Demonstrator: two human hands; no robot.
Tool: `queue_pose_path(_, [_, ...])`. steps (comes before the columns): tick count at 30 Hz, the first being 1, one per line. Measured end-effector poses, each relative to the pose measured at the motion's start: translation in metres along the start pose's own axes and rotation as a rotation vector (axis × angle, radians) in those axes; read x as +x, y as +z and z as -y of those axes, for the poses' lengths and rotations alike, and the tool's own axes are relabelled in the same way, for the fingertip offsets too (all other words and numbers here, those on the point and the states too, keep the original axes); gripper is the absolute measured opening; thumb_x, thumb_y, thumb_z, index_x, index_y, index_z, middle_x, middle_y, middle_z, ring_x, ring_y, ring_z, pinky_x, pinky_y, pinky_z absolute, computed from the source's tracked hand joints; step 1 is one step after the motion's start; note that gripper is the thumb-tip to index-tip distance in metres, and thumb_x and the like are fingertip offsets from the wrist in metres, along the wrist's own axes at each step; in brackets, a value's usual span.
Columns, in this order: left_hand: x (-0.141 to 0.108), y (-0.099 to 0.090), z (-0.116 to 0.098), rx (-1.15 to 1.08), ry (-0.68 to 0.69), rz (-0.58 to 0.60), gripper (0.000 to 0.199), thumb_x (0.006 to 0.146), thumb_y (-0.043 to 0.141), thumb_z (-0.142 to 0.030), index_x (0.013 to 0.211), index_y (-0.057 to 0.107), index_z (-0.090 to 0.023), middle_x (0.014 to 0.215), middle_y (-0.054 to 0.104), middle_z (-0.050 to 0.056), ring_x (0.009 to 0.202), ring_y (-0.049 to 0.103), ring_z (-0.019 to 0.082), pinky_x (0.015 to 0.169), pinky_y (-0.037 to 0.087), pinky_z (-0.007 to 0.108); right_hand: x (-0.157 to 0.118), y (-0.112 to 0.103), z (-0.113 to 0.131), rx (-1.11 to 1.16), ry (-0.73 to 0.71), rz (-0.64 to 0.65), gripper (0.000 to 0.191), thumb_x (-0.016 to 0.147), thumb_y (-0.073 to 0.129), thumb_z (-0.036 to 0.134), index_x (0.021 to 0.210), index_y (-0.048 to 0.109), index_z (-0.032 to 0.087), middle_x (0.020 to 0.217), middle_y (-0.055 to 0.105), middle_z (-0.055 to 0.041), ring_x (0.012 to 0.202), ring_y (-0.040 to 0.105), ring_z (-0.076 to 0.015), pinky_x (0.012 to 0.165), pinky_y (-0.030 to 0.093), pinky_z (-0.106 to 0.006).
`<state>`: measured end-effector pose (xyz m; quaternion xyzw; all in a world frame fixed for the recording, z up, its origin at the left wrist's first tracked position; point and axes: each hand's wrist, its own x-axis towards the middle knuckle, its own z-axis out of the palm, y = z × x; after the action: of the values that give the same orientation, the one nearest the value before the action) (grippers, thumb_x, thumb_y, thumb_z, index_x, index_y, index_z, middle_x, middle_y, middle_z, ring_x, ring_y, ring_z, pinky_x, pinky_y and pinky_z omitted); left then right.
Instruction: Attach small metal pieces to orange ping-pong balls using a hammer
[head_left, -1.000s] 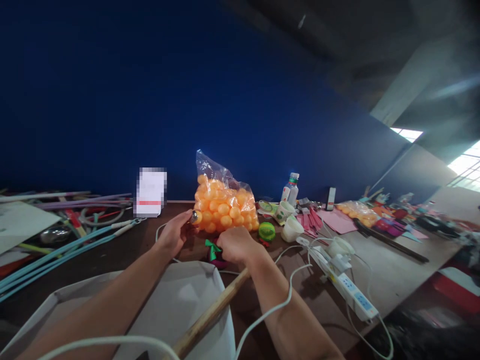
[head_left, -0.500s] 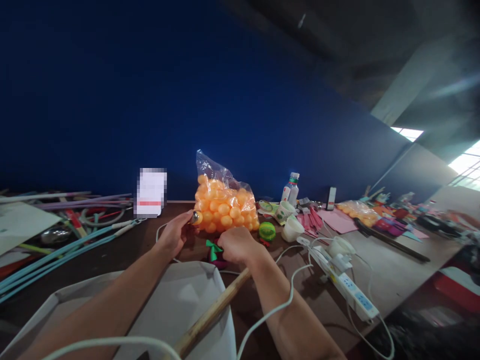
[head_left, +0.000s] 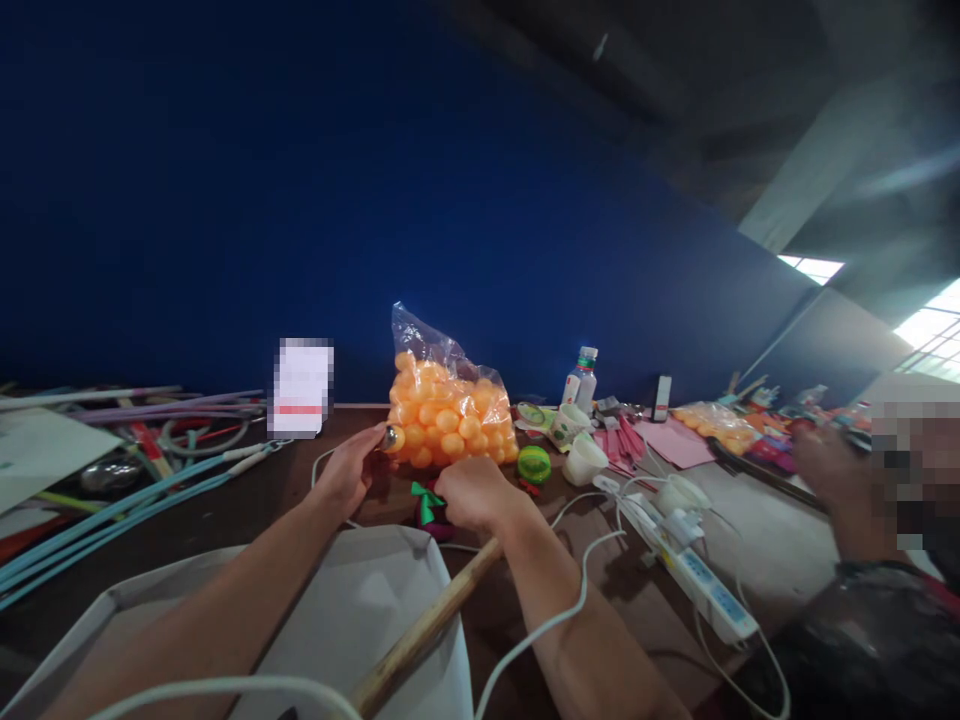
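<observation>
My left hand [head_left: 351, 475] is closed around a small orange ball [head_left: 397, 438] with a shiny, dark silvery spot on it, beside the bag. My right hand [head_left: 474, 492] is bent into a closed grip just in front of the bag, its fingertips mostly hidden. A green bow-like piece [head_left: 426, 500] shows at those fingertips, over a dark purple-red item; whether my fingers grip it is unclear. Behind both hands stands a clear plastic bag [head_left: 442, 415] full of orange balls. A green ball-shaped thing [head_left: 534, 464] lies right of the bag.
A grey-white box [head_left: 375, 575] stands close in front, with a wooden stick [head_left: 431, 625] across its edge. White cables loop past my right forearm to a power strip [head_left: 709, 585]. White cups [head_left: 585, 458] and bottles [head_left: 581, 380] stand right. A co-worker's arm [head_left: 836, 490] reaches in at far right.
A co-worker's arm and dark-clothed body have come in at the right edge. My two hands stay in nearly the same places.
</observation>
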<state>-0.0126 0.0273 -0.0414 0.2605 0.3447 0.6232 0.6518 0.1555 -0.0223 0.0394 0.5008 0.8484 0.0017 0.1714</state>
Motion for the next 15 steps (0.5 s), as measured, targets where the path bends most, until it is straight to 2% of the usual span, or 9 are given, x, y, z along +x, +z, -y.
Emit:
queue_pose_path(7, [-0.0018,0.0,-0.0008,0.003,-0.019,0.014,0.008,0.079,0.064,-0.017,0.084,0.066,-0.01,0.068,0.066,0.004,0.05,0.06,0.012,0.044,0.051,0.023,0.003,0.0018,-0.0018,0.013,0.022,0.012,0.024,0.065,0.061,0.019,0.086,0.073,0.022,0.084,0.074,-0.0083,0.084,0.069,-0.028,0.062,0.048,-0.03])
queue_pose_path(15, [-0.0011,-0.0005,0.0001,0.006,-0.009,-0.032,0.009,0.078,0.065,-0.014,0.086,0.067,-0.01,0.074,0.069,0.005,0.054,0.063,0.013,0.046,0.052,0.023,0.0023,0.0036,-0.0026,0.022,0.0,0.003,0.024,0.066,0.06,0.019,0.085,0.073,0.022,0.084,0.074,-0.0079,0.083,0.069,-0.0273,0.062,0.047,-0.03])
